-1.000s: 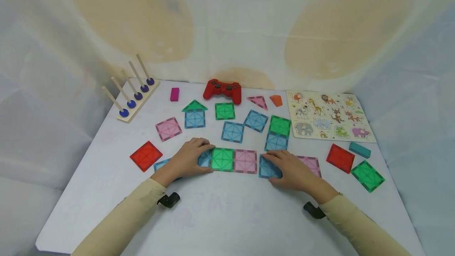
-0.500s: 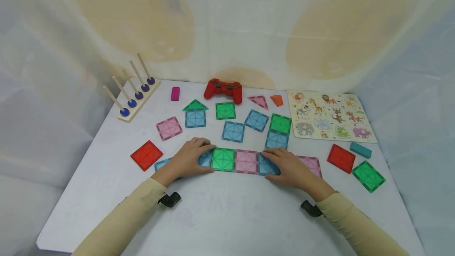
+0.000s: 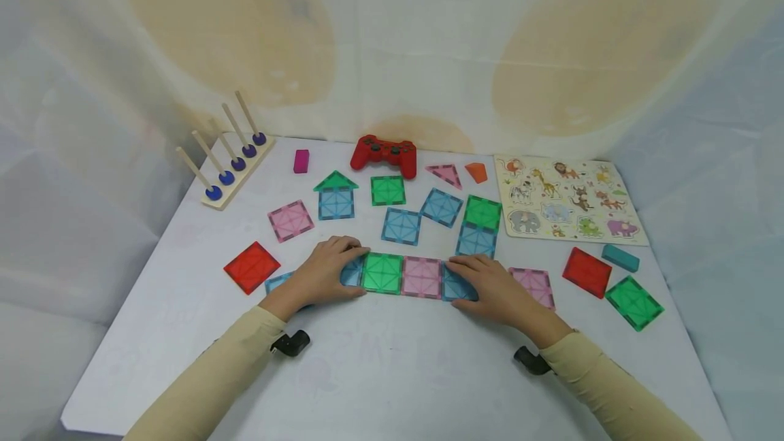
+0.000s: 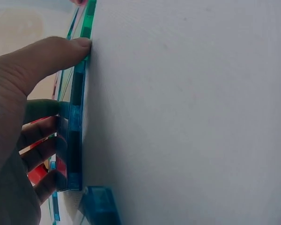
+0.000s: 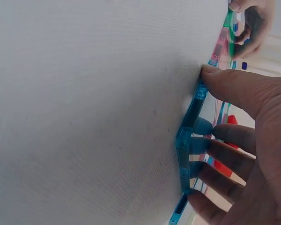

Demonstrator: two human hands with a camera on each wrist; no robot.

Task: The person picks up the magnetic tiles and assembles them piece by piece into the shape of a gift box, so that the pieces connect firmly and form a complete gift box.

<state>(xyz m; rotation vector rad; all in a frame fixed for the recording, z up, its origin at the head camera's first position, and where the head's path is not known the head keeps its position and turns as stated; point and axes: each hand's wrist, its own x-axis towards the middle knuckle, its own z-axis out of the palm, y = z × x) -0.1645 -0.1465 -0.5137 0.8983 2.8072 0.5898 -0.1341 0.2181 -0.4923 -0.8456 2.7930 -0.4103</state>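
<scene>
A row of square magnetic tiles lies flat at mid-table in the head view. My left hand (image 3: 324, 271) grips the blue tile (image 3: 352, 272) at the row's left end, thumb on the near edge, fingers toward the far edge. To its right lie a green tile (image 3: 382, 273) and a pink tile (image 3: 422, 277). Over the right-end blue tile (image 3: 456, 282) is my right hand (image 3: 493, 295), holding it between thumb and fingers against the pink tile. The right wrist view shows that blue tile (image 5: 194, 105) under the thumb. Each hand hides part of its tile.
Behind the row lie several blue, green and pink tiles (image 3: 401, 226), a red game controller (image 3: 384, 155) and an animal puzzle board (image 3: 569, 199). A wooden peg stand (image 3: 239, 172) is back left. Red tiles (image 3: 252, 268) lie on both sides; a pink tile (image 3: 533, 286) lies beside my right hand.
My right hand has slid its blue tile left, closing the gap to the pink tile. My left hand stays in place on its tile.
</scene>
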